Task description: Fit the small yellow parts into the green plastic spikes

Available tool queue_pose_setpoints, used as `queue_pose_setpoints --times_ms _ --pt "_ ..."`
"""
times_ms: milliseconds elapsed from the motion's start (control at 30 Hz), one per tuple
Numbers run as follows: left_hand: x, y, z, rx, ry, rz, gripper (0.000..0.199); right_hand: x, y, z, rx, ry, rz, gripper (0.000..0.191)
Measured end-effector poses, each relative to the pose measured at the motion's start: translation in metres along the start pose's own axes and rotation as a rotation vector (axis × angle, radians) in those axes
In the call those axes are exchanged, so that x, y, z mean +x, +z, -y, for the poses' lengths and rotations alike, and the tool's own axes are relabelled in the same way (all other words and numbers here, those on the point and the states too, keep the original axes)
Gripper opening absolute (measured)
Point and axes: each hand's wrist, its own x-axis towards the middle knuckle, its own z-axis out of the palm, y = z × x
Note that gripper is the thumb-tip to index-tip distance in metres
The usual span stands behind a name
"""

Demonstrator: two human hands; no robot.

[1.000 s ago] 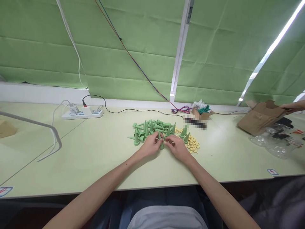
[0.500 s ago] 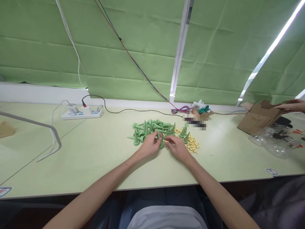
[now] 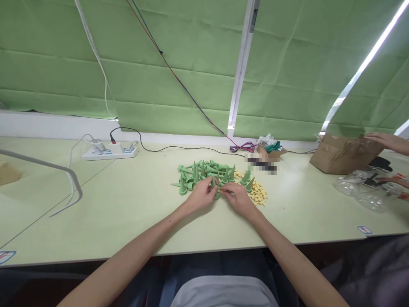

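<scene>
My left hand (image 3: pixel 202 194) is closed around a green plastic cone-shaped spike (image 3: pixel 217 195), held point up near the table. Close by on its right, my right hand (image 3: pixel 238 197) pinches a small yellow plastic piece at the spike's side; the fingertips hide most of that piece. Behind both hands lies a heap of green spikes (image 3: pixel 188 185), some upright on their wide bases, others on their sides. Loose yellow pieces (image 3: pixel 259 194) are spread to the right of my right hand, with two upright green spikes among them.
A power strip (image 3: pixel 110 154) with plugs sits at the back left. At the back right are a small open carton (image 3: pixel 271 154) and coiled wires (image 3: pixel 244 147). Farther right, a co-worker's hand (image 3: pixel 388 140) touches a cardboard box (image 3: pixel 347 155) behind clear plastic bottles (image 3: pixel 372 198).
My right hand has shifted slightly left, bringing the yellow piece against the green spike. My left hand stays put. The co-worker's cardboard box has tipped and moved left.
</scene>
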Motion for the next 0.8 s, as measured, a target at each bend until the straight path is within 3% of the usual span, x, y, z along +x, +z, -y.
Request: queue_pose_setpoints --times_ms 800 --pt "-0.0028 0.0004 -0.0015 0.014 0.006 0.02 0.011 -0.0002 -0.0011 0.0043 -0.021 0.039 0.054 0.013"
